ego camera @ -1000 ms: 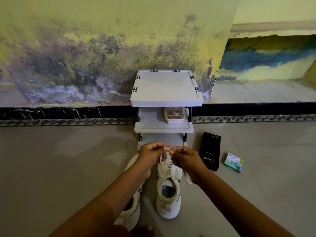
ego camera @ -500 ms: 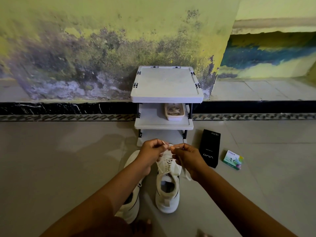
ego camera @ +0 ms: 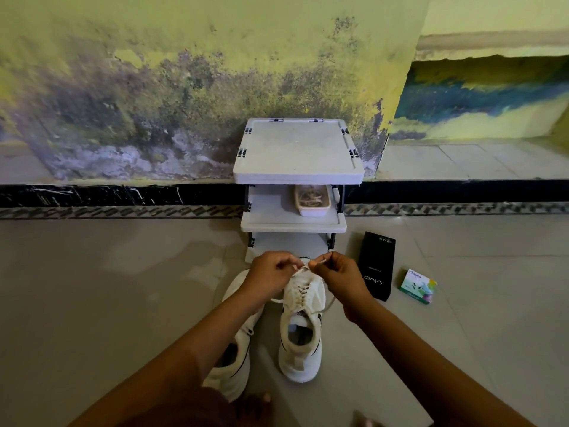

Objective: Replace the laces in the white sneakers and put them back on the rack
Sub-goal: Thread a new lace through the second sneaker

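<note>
Two white sneakers stand on the floor in front of a small white rack (ego camera: 297, 175). The right sneaker (ego camera: 303, 328) points toward the rack and carries a cream lace (ego camera: 300, 292) threaded through its eyelets. My left hand (ego camera: 271, 274) pinches one end of that lace above the toe. My right hand (ego camera: 335, 274) pinches the other end, its tip sticking up between the fingers. The left sneaker (ego camera: 235, 362) lies under my left forearm, partly hidden. A small tray (ego camera: 312, 201) holding loose laces sits on the rack's middle shelf.
A black phone box (ego camera: 376, 265) lies on the tiles to the right of the rack, with a small green and white packet (ego camera: 418, 286) beyond it. A stained yellow wall and a black skirting strip run behind the rack. A raised step is at the right.
Both hands stay at the toe of the right sneaker, working the lace ends; they have drawn slightly apart. The view has shifted down a little.
</note>
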`<state>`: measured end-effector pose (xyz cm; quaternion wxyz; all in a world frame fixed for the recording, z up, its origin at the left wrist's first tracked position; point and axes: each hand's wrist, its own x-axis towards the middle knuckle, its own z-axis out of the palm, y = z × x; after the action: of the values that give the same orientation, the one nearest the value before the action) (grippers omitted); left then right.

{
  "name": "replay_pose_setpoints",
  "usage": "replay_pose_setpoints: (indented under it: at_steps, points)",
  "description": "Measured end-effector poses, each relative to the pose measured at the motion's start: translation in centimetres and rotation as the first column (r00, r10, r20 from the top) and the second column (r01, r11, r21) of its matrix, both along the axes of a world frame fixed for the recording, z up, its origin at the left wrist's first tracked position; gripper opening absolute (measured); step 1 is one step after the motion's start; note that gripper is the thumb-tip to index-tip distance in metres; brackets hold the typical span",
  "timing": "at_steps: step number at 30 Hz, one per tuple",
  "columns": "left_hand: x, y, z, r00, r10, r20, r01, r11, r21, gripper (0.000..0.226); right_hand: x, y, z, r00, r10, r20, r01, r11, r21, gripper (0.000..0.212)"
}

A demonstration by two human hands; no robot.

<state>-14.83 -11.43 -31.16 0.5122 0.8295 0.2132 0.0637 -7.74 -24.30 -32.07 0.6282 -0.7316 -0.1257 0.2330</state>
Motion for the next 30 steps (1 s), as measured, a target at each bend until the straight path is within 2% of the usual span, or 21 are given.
replay_pose_setpoints:
  at_steps: [3,7,9,13,18,21,26,30]
  points:
    - [-0.2,-0.5,0.5,0.996,-0.067,-0.057,0.068,0.998,0.012,0.024,0.1,-0.1,0.0,1.000,-0.027,0.007,0.027,0.999,-0.020,0.006]
    - [-0.2,-0.8,1.3,0.990,-0.115,-0.085,0.101,0.983,-0.153,0.017,0.2,-0.1,0.2,0.999,-0.038,-0.010,0.037,0.998,-0.040,0.010]
    - [-0.3,-0.9,1.0,0.992,-0.119,-0.044,0.109,0.978,-0.178,0.015,0.2,-0.1,0.5,0.999,-0.034,-0.032,0.033,0.998,-0.051,0.010]
    - [-0.2,-0.9,0.1,0.998,-0.038,0.050,0.043,0.993,-0.108,0.008,0.2,-0.1,0.6,0.994,0.013,-0.108,-0.021,0.997,-0.076,0.012]
    - [0.0,-1.1,-0.1,0.986,0.052,0.159,-0.043,0.997,-0.057,0.019,0.2,-0.1,0.5,0.983,0.032,-0.179,-0.044,0.997,-0.067,0.014]
    - [0.0,-1.2,-0.1,0.981,-0.013,0.196,0.017,1.000,-0.020,0.028,0.2,-0.1,0.4,0.973,0.024,-0.232,-0.037,0.998,-0.052,0.012]
    - [0.2,-1.1,-0.3,0.968,-0.080,0.236,0.047,0.989,0.143,0.025,0.3,-0.1,0.5,0.965,0.011,-0.263,-0.029,0.998,-0.064,0.011]
    - [0.3,-0.9,-0.3,0.963,-0.007,0.268,-0.009,0.998,0.058,0.007,0.4,-0.2,0.6,0.962,0.057,-0.266,-0.066,0.997,-0.026,0.011]
